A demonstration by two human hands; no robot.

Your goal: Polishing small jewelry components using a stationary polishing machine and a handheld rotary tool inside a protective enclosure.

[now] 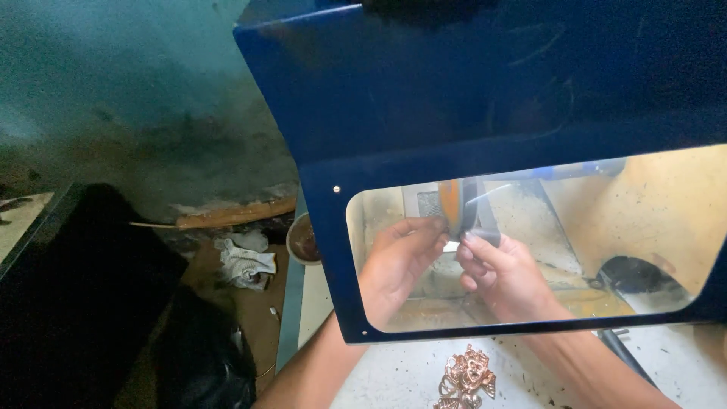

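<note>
A small pale workpiece, mostly hidden between fingertips, was pinched by both hands against the edge of a polishing wheel behind the clear window of a blue machine guard.

Nearest the camera, at six o'clock, a copper-coloured ornamental casting lay on the speckled white bench, well apart from the hands. Both forearms ran up under the guard's lower rim. Behind the window, the left hand closed its fingertips on the piece from nine o'clock, while the right hand, fingers curled, gripped it from three o'clock. The wheel, orange on one face and dark at the rim, stood upright at twelve o'clock, touching or just beside the piece; which, the glare hid.

Judged from the grip, steady work here called for light, even pressure, fingertips kept below the wheel's rim, and both hands braced.

Farther off, at nine o'clock, a crumpled white rag and a small brown bowl sat on the floor below a stained teal wall.
</note>
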